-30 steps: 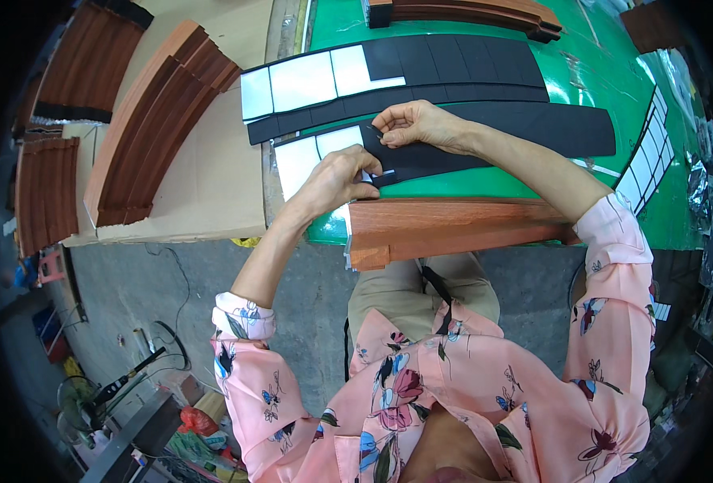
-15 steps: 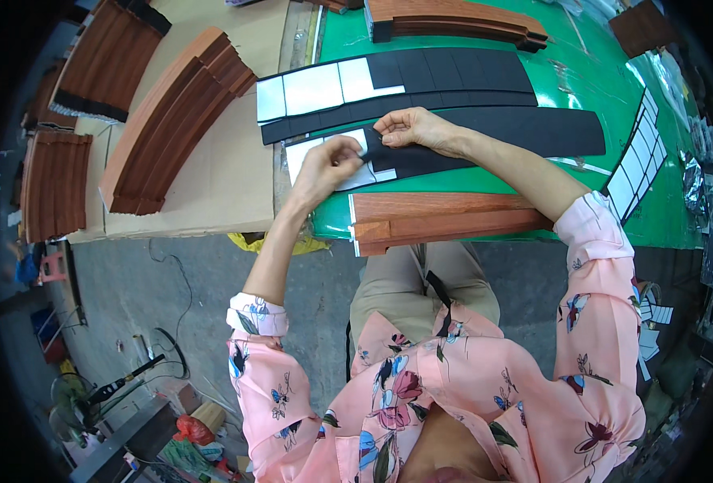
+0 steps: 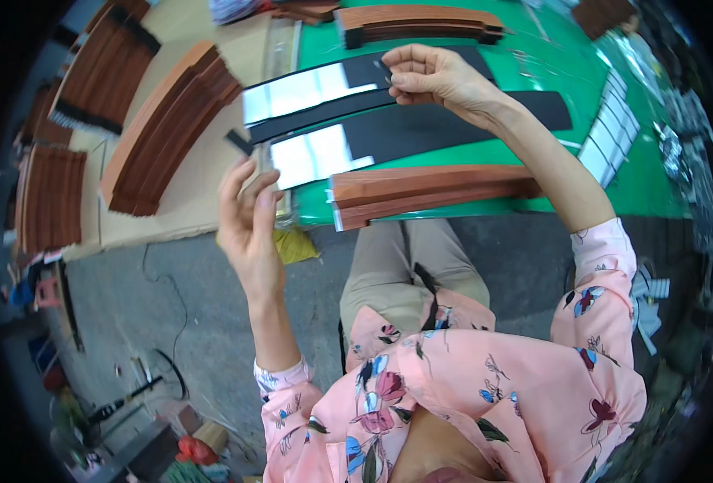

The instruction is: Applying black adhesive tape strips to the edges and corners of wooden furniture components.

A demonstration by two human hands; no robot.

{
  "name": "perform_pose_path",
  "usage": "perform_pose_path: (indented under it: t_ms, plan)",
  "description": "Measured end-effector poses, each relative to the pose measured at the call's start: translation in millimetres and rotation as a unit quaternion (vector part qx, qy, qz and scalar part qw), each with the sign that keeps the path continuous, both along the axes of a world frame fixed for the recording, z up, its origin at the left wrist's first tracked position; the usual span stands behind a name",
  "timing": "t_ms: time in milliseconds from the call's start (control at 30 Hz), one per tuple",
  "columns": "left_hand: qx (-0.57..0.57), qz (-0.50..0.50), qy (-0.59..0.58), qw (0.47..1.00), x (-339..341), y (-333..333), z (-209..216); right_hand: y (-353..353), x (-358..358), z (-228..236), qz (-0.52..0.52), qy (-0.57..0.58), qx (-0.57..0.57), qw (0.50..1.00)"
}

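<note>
My left hand (image 3: 250, 221) is raised off the table's front edge, fingers spread. Just beyond its fingertips appears a small dark strip (image 3: 239, 142); whether it touches them I cannot tell. My right hand (image 3: 437, 80) pinches a small black piece (image 3: 384, 71) between thumb and fingers, over the far black foam sheet (image 3: 445, 64). A nearer black foam sheet (image 3: 453, 125) lies below that hand. Both sheets have white backing squares at their left ends. In front of them rests a reddish-brown wood moulding (image 3: 437, 193).
A curved brown moulding (image 3: 171, 133) lies on the tan board (image 3: 199, 193) at left, beside other stacked mouldings (image 3: 111, 68). Another moulding (image 3: 421, 26) sits at the back of the green table top (image 3: 525, 68). A white-squared sheet (image 3: 611, 133) is at right.
My hands have drawn apart: the left went left and nearer to me, opening, while the right rose farther back with a small black piece. The nearer sheet's black area beside the white backing is uncovered.
</note>
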State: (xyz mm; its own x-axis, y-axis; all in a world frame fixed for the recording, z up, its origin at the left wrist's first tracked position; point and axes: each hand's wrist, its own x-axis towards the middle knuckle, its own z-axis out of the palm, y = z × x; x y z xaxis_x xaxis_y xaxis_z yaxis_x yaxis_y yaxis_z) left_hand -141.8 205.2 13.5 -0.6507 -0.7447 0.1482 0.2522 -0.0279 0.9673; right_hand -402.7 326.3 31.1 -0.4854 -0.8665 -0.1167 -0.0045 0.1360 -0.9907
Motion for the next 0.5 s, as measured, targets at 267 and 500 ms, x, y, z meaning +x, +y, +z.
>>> perform_pose_path:
  t_ms: [267, 500]
  plan:
    - [-0.381, -0.075, -0.003, 0.922, -61, 115, 5, 187, -14, 35, -0.212, 0.090, -0.083, 0.970]
    - [-0.417, -0.124, -0.045, 0.899, -156, 192, -13, 267, -12, -1, -0.172, 0.315, 0.024, 0.933]
